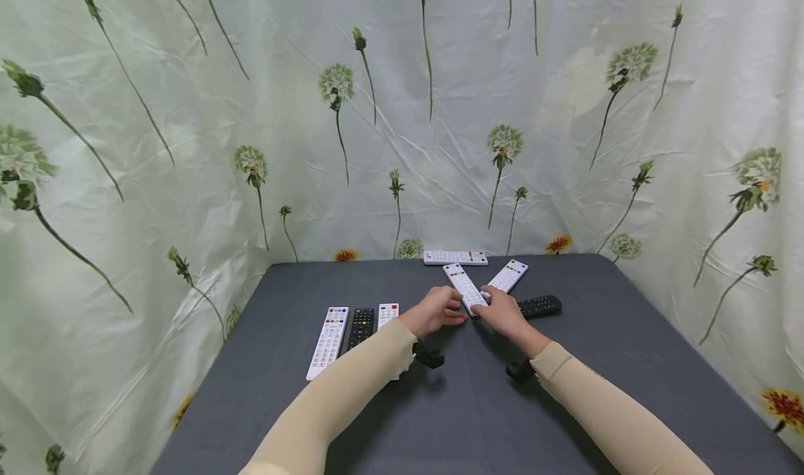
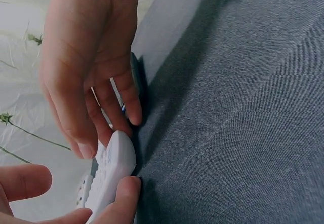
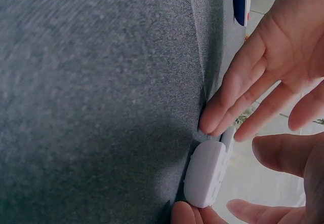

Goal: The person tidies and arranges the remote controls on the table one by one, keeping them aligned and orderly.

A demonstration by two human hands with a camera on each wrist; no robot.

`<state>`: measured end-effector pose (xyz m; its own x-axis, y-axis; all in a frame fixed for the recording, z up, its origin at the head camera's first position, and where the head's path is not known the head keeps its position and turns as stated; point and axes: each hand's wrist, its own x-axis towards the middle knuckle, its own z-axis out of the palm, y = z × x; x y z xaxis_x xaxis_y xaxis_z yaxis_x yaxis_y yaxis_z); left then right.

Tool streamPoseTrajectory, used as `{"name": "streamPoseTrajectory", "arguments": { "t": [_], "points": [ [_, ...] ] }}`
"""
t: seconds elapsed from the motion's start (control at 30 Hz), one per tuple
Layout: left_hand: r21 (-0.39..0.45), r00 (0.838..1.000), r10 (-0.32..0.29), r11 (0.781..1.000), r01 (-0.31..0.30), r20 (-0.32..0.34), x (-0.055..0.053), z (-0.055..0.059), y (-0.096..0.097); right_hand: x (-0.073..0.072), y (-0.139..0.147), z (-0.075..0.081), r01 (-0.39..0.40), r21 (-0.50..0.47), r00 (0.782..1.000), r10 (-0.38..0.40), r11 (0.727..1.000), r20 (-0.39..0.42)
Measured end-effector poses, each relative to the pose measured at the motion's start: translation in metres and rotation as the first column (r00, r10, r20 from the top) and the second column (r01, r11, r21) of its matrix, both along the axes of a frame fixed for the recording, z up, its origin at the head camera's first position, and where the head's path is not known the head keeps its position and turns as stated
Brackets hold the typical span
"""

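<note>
A white remote control (image 1: 460,281) lies aslant on the dark grey table, between the two hands. My left hand (image 1: 435,310) is at its left side, fingers reaching toward its near end; in the left wrist view one fingertip (image 2: 129,187) touches the edge of the white casing. My right hand (image 1: 502,313) lies at the right side, fingertips right by the remote's side and thumb held apart above it in the right wrist view. Another white remote (image 1: 511,273) slants away behind my right hand, and a black remote (image 1: 541,306) lies partly hidden beside it.
At the left a white remote (image 1: 328,342), a black remote (image 1: 361,325) and another white remote (image 1: 388,312) lie side by side, partly covered by the left arm. One more white remote (image 1: 455,257) lies crosswise at the back edge, before a flowered curtain (image 1: 377,147).
</note>
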<state>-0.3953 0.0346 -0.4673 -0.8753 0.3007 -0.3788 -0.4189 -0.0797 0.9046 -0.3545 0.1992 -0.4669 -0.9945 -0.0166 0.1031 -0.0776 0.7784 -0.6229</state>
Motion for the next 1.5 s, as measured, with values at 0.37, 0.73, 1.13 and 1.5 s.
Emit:
{"name": "streamPoseTrajectory", "arguments": {
  "t": [0.37,0.73,1.13,1.5],
  "points": [
    [-0.029,0.999,0.039,0.999,-0.039,-0.001,-0.001,0.0,0.006,-0.006,-0.001,-0.003,0.024,-0.023,1.0,-0.024,0.999,0.002],
    [-0.103,1.0,0.005,0.995,-0.007,-0.02,-0.002,-0.009,0.002,-0.008,-0.002,-0.009,0.077,-0.27,0.991,-0.045,0.96,0.124],
    [-0.126,1.0,-0.009,0.992,0.007,-0.014,-0.001,-0.008,-0.007,-0.005,-0.004,-0.009,0.113,-0.577,0.957,0.067,0.809,0.282],
    [-0.046,0.997,0.03,0.998,-0.033,-0.069,-0.002,-0.004,-0.012,0.001,-0.006,-0.002,0.088,-0.619,0.961,0.098,0.78,0.26]
  ]
}}
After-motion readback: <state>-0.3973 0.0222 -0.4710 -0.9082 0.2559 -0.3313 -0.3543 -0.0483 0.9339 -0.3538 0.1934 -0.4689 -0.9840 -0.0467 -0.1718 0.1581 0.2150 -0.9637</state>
